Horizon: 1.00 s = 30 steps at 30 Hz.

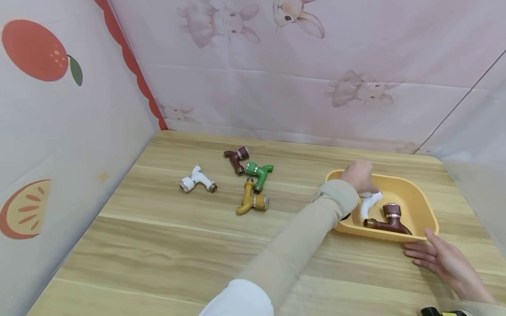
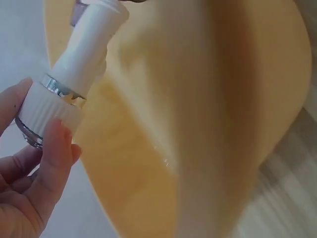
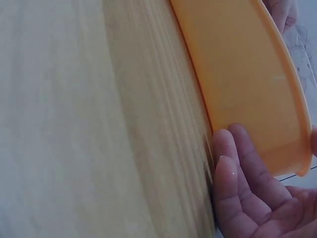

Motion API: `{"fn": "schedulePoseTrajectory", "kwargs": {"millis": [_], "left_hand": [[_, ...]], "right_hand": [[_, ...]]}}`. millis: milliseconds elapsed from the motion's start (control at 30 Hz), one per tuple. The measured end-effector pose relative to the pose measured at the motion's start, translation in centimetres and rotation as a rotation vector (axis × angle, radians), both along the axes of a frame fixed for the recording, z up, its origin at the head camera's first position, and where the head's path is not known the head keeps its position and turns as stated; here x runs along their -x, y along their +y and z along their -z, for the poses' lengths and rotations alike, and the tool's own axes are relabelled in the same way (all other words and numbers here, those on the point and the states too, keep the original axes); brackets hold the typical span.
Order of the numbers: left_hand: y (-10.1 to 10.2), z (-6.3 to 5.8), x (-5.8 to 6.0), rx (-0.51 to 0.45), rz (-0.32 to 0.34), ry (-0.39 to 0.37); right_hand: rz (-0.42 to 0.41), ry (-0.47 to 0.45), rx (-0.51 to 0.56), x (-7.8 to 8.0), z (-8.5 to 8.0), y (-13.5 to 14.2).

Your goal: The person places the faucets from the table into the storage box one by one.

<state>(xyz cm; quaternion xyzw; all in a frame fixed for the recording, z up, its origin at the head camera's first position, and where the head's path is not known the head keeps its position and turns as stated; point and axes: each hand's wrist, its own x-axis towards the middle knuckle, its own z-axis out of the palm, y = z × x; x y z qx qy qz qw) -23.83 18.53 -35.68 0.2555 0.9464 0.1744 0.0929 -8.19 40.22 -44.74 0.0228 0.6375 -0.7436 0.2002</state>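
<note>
My left hand (image 1: 357, 175) reaches down into a yellow plastic basin (image 1: 415, 193) and holds a white faucet (image 1: 369, 204) by its ribbed knob. In the left wrist view, thumb and fingers pinch that knob (image 2: 52, 106), the spout end pointing away. A dark red-brown faucet (image 1: 390, 224) lies in the basin beside it. At the basin's near right corner is my right hand (image 1: 450, 259), thumb at the rim and extended fingers (image 3: 252, 163) against the outer wall.
Left of the basin on the wooden table (image 1: 158, 245) lie a white faucet (image 1: 197, 180), a brown one (image 1: 237, 160), a green one (image 1: 259, 175) and a yellow one (image 1: 252, 199). Printed cloth walls (image 1: 253, 96) stand behind and at the sides. A black object (image 1: 431, 310) shows at bottom right.
</note>
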Motion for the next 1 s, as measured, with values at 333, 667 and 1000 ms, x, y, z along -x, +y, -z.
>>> {"fn": "schedulePoseTrajectory", "kwargs": {"millis": [333, 667, 1000], "left_hand": [[0.6, 1.2, 0.4, 0.101, 0.004, 0.068], [0.7, 1.7, 0.4, 0.121, -0.014, 0.017], [-0.3, 1.9, 0.0, 0.03, -0.131, -0.31]], "right_hand": [[-0.005, -0.004, 0.018, 0.1, -0.1, 0.0], [0.009, -0.013, -0.01, 0.1, -0.1, 0.1], [0.018, -0.041, -0.061, 0.0, -0.5, -0.1]]}}
